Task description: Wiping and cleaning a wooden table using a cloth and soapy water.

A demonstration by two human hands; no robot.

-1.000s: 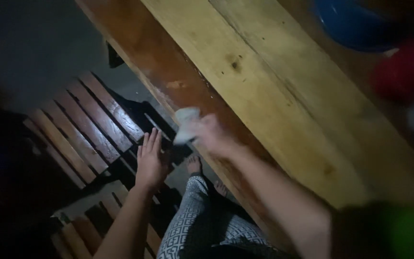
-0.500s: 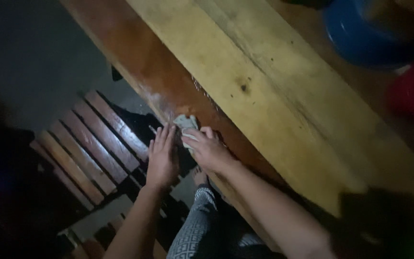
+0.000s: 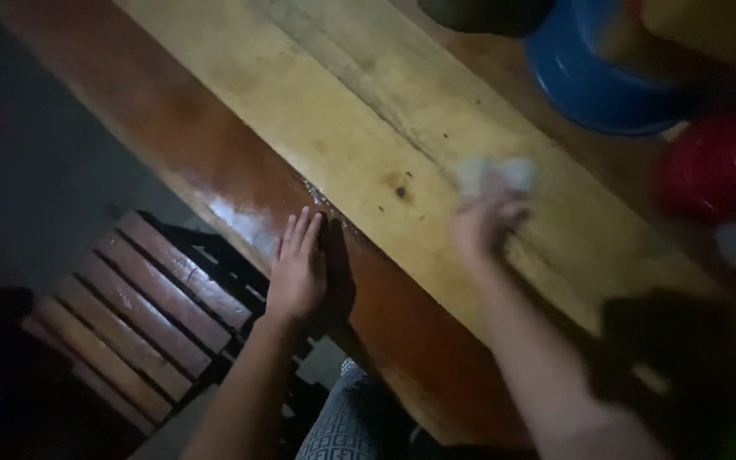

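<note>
Here, a pale cloth [image 3: 494,173] is seen bunched under the right hand [image 3: 480,228], out on the yellow plank [image 3: 317,111] of the table, well in from the near edge. The right hand is blurred; its fingers appear curled over the cloth, but how tightly it is gripped cannot be told. The left hand [image 3: 298,274] is laid flat, fingers straight and pressed together, at the near edge of the table, on the glossy reddish-brown board [image 3: 206,179] that runs beside the yellow plank. Its fingertips are pointed toward the seam between the two boards. The two hands are set well apart.

A blue bowl [image 3: 594,72] is placed at the far side of the table, beyond the cloth. A red object [image 3: 709,166] is found just beside it toward the right edge; its kind cannot be told. A dark round object [image 3: 487,13] is cut off by the top edge.

A slatted wooden bench [image 3: 142,298] is seen below the table edge, to the left of the left arm. A leg in grey patterned fabric [image 3: 342,426] is shown at the bottom, between the arms.
</note>
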